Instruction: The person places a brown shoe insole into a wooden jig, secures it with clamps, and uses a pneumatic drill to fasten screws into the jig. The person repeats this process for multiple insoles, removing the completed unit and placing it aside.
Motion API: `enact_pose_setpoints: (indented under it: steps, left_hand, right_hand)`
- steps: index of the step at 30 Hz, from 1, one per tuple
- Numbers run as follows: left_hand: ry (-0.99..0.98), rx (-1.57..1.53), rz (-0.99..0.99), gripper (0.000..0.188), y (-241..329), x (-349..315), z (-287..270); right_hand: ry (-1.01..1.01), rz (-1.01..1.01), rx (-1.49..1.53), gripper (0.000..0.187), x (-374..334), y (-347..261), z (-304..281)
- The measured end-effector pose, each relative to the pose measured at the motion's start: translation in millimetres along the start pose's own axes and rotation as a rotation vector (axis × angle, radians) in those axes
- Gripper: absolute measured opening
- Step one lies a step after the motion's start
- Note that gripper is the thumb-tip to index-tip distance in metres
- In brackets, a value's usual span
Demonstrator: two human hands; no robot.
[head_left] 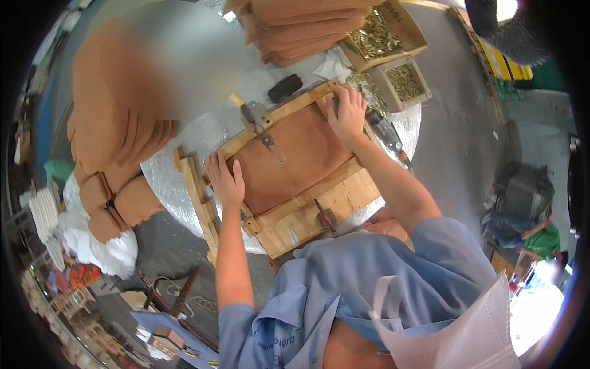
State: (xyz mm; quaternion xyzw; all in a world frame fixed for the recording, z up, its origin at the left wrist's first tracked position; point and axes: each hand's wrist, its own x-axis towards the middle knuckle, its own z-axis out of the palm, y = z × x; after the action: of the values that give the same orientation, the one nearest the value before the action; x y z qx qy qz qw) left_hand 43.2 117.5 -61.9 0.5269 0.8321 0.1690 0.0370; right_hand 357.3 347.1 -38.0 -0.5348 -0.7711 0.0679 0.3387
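Brown panel (304,150): one, in one wooden frame (350,187) on the bench (172,194).
Your half-open left hand (227,181) and right hand (347,115) touch the frame's ends; whether they grip, I cannot tell. Dark lettering marks your shirt (356,264).

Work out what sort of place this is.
Likely a workshop or factory: a stack of brown flat panels, a brown cardboard box of brass-coloured metal pieces, and a rectangular wooden frame.

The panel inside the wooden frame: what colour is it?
The panel is reddish brown, seen best in the head view.
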Motion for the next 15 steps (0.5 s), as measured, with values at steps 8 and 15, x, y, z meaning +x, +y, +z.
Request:
enact_pose_setpoints:
  steps: [8, 15]
  left_hand:
    - [-0.292, 0.012, -0.055, 0.056, -18.2, 69.1, -7.5]
    - [-0.171, 0.132, -0.112, 0.048, -5.9, 59.4, 1.1]
  right_hand:
    - [-0.557, -0.534, 0.06, 0.023, 55.8, -11.4, 58.7]
    - [-0.565, -0.425, -0.044, 0.02, 52.4, -7.1, 55.4]
